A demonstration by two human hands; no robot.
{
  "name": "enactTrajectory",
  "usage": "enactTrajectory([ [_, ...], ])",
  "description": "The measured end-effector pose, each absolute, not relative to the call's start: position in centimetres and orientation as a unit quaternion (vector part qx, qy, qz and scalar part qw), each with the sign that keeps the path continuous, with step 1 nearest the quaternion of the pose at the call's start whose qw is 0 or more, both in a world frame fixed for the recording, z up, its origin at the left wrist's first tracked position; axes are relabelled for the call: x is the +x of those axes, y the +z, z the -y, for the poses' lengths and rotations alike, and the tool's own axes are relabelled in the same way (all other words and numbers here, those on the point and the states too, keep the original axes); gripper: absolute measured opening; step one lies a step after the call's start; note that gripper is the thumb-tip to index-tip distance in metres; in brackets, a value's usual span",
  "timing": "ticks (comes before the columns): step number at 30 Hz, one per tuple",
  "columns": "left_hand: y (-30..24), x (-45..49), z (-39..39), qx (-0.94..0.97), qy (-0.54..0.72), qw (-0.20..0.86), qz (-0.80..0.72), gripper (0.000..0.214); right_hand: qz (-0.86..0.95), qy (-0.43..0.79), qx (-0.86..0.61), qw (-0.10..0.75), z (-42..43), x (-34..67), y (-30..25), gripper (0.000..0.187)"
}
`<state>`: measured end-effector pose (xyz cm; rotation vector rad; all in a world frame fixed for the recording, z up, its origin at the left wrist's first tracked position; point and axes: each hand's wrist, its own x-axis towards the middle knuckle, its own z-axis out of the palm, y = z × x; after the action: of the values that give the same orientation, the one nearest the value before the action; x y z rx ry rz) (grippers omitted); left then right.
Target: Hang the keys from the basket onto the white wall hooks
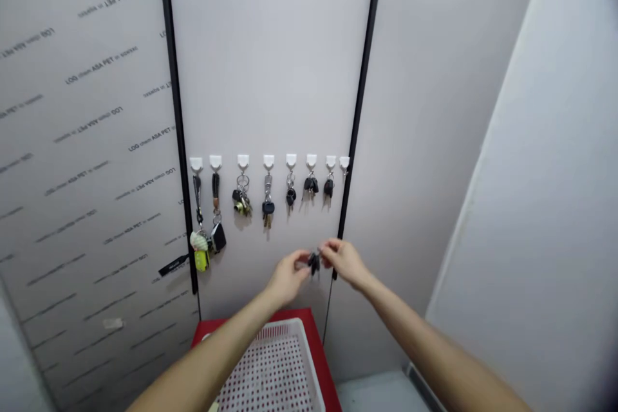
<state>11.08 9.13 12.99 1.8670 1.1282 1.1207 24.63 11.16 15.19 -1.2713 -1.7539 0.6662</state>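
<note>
While arms (pixel 217 349) stretch forward, left hand (pixel 286 279) and right hand (pixel 346 261) pinch keys (pixel 314 262) below hooks (pixel 269 161), the basket (pixel 280 367) partly hidden.

Left hand (pixel 286 278): bare, slender fingers (pixel 296 255), narrow wrist (pixel 271 297). Right hand (pixel 348 263): bare, of matching build, wrist likewise narrow. Left forearm (pixel 217 347): uncovered, smooth in outline, widening evenly from wrist to the lower edge of view. Right forearm (pixel 415 328): uncovered, same taper, outline softened by blur toward the lower edge. Fingernails and surface detail too small to assess.
</note>
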Motion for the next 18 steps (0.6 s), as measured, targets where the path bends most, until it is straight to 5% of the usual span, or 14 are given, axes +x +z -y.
enactTrajectory([
  [8,23.2,16.9,-10.9,0.729,0.481,0.315,-0.371,0.039,0.615,0.173,-0.498,0.587,-16.3,29.6,26.1,0.01],
  [18,24.6,11.7,-5.3,0.72,0.491,0.369,-0.323,0.026,0.561,0.106,-0.584,0.577,-20.0,30.0,27.3,0.012],
])
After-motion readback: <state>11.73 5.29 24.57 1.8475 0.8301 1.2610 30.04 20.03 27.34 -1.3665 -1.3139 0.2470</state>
